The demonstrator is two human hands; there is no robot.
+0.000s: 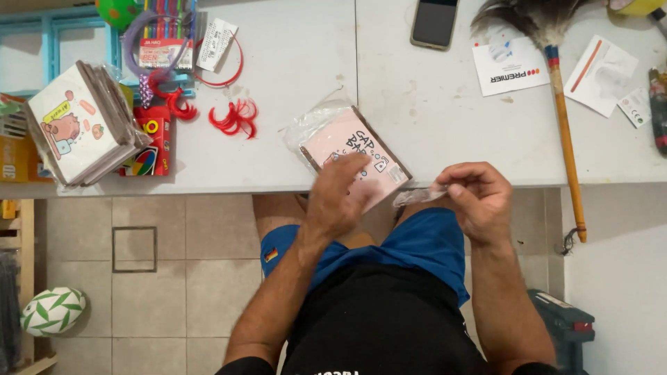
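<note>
White table (292, 83), near edge: pink notebook (351, 149) in a clear sleeve, overhanging slightly. Your left hand (337, 198) lies flat on it, fingers spread. Your right hand (479, 198) pinches a clear plastic strip (417, 196). Notebook looks light and stiff; sleeve likely slippery, so grip the edges.

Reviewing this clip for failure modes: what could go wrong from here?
1. The pink notebook overhangs the white table edge under only the left hand; it could tip off to the floor.
2. The right hand pinches a thin clear plastic strip; it may tear or slip.
3. The clear sleeve lies loose behind the notebook and could slide away.
</note>
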